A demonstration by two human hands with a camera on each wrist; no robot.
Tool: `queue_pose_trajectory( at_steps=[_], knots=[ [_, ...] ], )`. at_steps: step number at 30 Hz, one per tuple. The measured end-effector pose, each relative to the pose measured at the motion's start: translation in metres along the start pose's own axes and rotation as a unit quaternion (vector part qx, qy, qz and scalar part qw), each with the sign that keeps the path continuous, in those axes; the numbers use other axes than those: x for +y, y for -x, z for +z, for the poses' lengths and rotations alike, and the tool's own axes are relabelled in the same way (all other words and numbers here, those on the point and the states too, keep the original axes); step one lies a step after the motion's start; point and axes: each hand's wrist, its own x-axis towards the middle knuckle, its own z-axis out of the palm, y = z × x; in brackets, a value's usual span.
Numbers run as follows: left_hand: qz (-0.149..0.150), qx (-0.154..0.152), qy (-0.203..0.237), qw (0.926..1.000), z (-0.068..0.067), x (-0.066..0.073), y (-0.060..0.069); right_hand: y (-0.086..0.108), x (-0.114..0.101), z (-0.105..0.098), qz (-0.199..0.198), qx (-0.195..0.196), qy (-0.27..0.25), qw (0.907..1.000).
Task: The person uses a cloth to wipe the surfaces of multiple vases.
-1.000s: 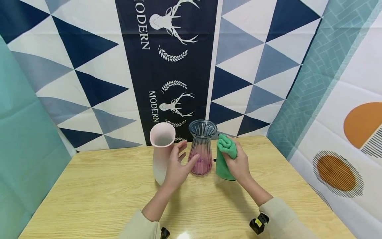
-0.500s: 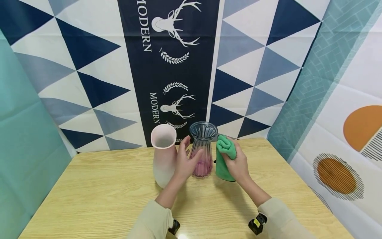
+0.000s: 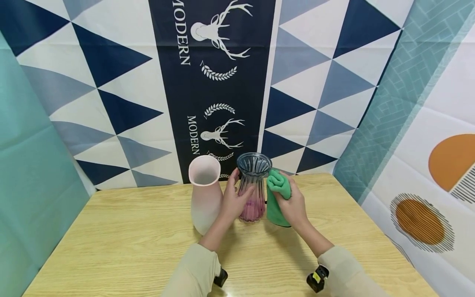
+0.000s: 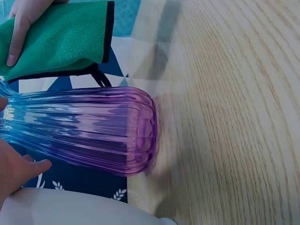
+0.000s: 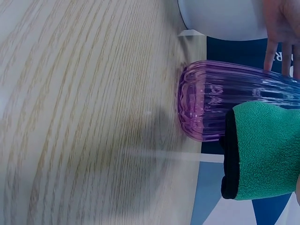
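Glass vase (image 3: 258, 192), blue at the rim and pink toward the base, stands upright on the wooden table (image 3: 130, 247), between our two hands. Our left hand (image 3: 233, 202) is spread fairly wide around its near left side, thumb in front; we cannot tell how firmly it touches. Our right hand (image 3: 295, 204) grips a folded green cloth (image 3: 275, 213) with dark edging, close against the vase's right side, though contact is unclear. Just left of our left hand, we see a pale pink-and-white vase (image 3: 204, 202) standing upright.
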Motion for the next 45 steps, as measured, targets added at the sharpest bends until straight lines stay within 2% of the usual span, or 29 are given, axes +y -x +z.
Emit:
queue_pose_trajectory(
  at_steps=[6,15,19,29,38,45],
  knots=[
    [0.001,-0.010,-0.004,0.9999,0.003,-0.001,-0.002,0.002,0.000,0.003,0.010,-0.007,-0.001,0.9999],
    [-0.004,-0.013,-0.004,0.9999,0.005,-0.009,-0.006,0.004,0.003,0.009,0.012,-0.007,-0.006,0.9999],
    [0.004,-0.008,-0.004,1.0000,0.006,-0.010,-0.007,0.004,0.002,0.011,0.011,-0.009,-0.003,0.9999],
    [0.016,-0.001,-0.046,0.9988,0.005,-0.009,-0.008,0.002,-0.001,0.013,0.016,-0.018,0.002,0.9997],
    [0.013,-0.007,-0.059,0.9981,0.005,-0.009,-0.010,0.000,-0.002,0.016,0.024,-0.029,0.013,0.9992],
    [0.010,-0.005,-0.061,0.9981,0.005,-0.009,-0.011,0.001,-0.002,0.018,0.015,-0.037,0.030,0.9988]
  ],
)
